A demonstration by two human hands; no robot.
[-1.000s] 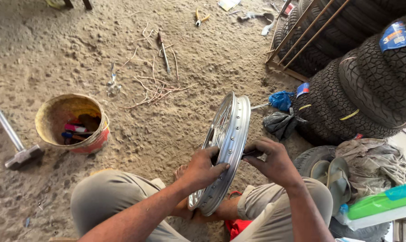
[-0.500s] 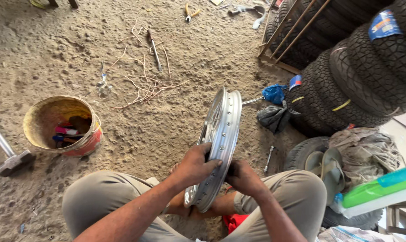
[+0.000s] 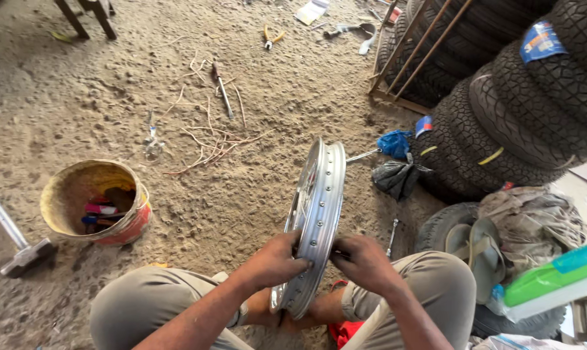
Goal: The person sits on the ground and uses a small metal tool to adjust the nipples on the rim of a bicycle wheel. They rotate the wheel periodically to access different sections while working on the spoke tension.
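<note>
Far left on the sandy floor (image 3: pixel 79 84): a hammer (image 3: pixel 18 243) lying flat, head toward the lower edge. Just beside it, a worn yellow bucket (image 3: pixel 115 230) with a red base, holding a few small coloured items at the bottom, too small to tell apart. Farther up, thin twigs or wires (image 3: pixel 209 139) scattered loose, a screwdriver (image 3: pixel 223 91) among them, yellow-handled pliers (image 3: pixel 272 37) well beyond.

Near the middle, a bare metal wheel rim (image 3: pixel 319 207) standing upright on its edge between the bent knees, lower part resting by the feet. No spokes, hub or tyre visible on it; spoke holes along the channel open and unfilled as far as can be seen. Judged from that, early or mid-way work on the rim, with any fitting of spokes or tyre not yet done.

Left hand (image 3: pixel 277 262) curled around the rim's near edge, fingers wrapped over the left flange, gripping it. Right hand (image 3: pixel 365 262) closed against the opposite flange, fingers folded and pressing on the rim; whether something small sits pinched inside them cannot be told.

Right of the rim, a blue rag (image 3: pixel 396 144) and a dark rag (image 3: pixel 397 178) on the floor, a slim tool (image 3: pixel 392 236) beside the knee. Farther right, stacked tyres (image 3: pixel 527 110), a sandal (image 3: pixel 478 249) resting on another tyre, crumpled cloth (image 3: pixel 533 220), and a green container (image 3: pixel 553 282) at the edge.
</note>
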